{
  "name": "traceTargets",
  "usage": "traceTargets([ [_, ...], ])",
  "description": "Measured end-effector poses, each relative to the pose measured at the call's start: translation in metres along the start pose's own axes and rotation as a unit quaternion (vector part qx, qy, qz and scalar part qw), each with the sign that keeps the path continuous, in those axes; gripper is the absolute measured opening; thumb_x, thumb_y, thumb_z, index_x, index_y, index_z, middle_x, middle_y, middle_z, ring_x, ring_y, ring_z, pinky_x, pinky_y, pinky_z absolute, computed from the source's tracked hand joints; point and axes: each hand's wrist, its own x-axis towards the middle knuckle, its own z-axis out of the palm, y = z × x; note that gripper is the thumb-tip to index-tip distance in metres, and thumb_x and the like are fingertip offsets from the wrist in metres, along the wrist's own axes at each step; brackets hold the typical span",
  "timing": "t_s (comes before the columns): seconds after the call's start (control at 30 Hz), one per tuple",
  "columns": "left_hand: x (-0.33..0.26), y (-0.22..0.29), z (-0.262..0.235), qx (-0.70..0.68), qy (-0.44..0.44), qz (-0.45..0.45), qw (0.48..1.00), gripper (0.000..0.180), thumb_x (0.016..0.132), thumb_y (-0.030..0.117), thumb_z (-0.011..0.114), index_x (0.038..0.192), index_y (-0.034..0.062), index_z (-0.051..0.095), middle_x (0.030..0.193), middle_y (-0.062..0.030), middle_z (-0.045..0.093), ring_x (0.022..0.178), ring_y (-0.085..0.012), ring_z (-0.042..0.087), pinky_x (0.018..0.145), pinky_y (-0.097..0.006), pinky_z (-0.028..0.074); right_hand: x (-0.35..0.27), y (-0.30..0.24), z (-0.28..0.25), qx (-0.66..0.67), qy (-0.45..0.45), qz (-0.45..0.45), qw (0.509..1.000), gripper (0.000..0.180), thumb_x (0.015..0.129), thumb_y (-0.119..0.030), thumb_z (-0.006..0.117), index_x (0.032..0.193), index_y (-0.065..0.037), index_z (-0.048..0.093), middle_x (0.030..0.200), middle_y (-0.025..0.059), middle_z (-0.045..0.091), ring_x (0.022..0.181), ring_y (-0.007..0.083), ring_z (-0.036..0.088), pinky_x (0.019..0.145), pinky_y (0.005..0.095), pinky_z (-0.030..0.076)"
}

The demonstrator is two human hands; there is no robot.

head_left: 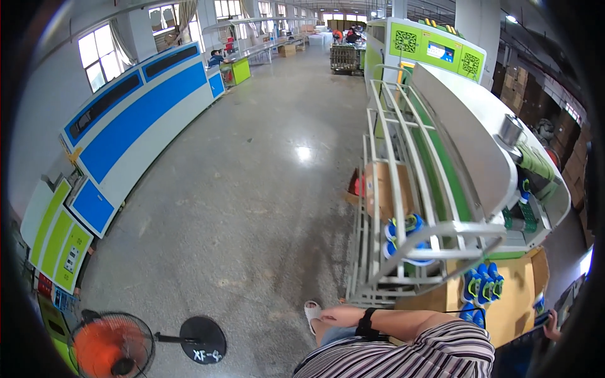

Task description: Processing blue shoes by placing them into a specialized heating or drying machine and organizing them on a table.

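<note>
The right hand [335,314], as it seems, hangs low by the leg, below a black wristband [365,322]; whether it is spread or closed I cannot tell. The left hand is out of view. Blue sneakers [484,285] stand rightward on a tan surface [518,309], near the metal rack [463,254].
</note>
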Motion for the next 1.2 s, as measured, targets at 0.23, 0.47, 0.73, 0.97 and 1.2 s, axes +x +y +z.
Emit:
traceTargets([
  [0.23, 0.112, 0.065, -0.065, -0.086, 0.124, 0.014, 0.988, 0.035, 0.086, 0.034, 0.060, 0.096, 0.0005, 0.068, 0.092, -0.0204, 0.069, 0.091, -0.0352, 0.067, 0.081, -0.046, 0.051, 0.077, 0.042, -0.053, 0.101, 0.036, 0.116, 0.987, 0.030, 0.095, -0.029, 0.056, 0.114, -0.007, 0.064, 0.101, 0.0150, 0.068, 0.093, 0.0324, 0.065, 0.079, 0.0404, 0.050],
  [0.47, 0.179, 0.161, -0.161, -0.245, 0.041, 0.015, 0.968, 0.038, 0.082, 0.034, 0.065, 0.099, 0.0004, 0.069, 0.096, -0.0226, 0.070, 0.094, -0.0383, 0.067, 0.082, -0.045, 0.052, 0.105, 0.055, -0.076, 0.111, -0.002, 0.254, 0.961, 0.041, 0.099, -0.033, 0.055, 0.127, -0.005, 0.059, 0.113, 0.0130, 0.068, 0.101, 0.0272, 0.065, 0.087, 0.0378, 0.051],
  [0.73, 0.316, 0.116, -0.196, 0.208, -0.146, 0.178, 0.950, 0.040, 0.082, 0.036, 0.061, 0.107, 0.0054, 0.071, 0.109, -0.0217, 0.069, 0.107, -0.0401, 0.064, 0.094, -0.046, 0.050, 0.124, 0.059, -0.069, 0.102, 0.150, 0.359, 0.915, 0.039, 0.090, -0.028, 0.059, 0.117, 0.000, 0.064, 0.106, 0.0191, 0.070, 0.099, 0.0339, 0.067, 0.086, 0.0399, 0.051],
  [0.97, 0.381, 0.169, -0.347, -0.047, -0.003, 0.089, 0.995, 0.039, 0.087, 0.031, 0.056, 0.118, 0.0097, 0.068, 0.116, -0.0215, 0.066, 0.112, -0.0366, 0.062, 0.096, -0.046, 0.049, 0.186, 0.098, -0.013, 0.078, 0.011, 0.499, 0.863, 0.046, 0.094, -0.040, 0.054, 0.125, -0.009, 0.063, 0.121, 0.0172, 0.066, 0.114, 0.0336, 0.060, 0.096, 0.0426, 0.047],
  [1.2, 0.471, 0.060, -0.390, 0.266, -0.071, 0.200, 0.940, 0.042, 0.096, 0.034, 0.047, 0.111, 0.0016, 0.070, 0.119, -0.0222, 0.066, 0.115, -0.0379, 0.060, 0.098, -0.045, 0.047, 0.244, 0.076, -0.001, 0.138, 0.113, 0.499, 0.848, 0.049, 0.092, -0.044, 0.054, 0.120, -0.006, 0.067, 0.116, 0.0172, 0.068, 0.111, 0.0322, 0.062, 0.095, 0.0410, 0.049],
])
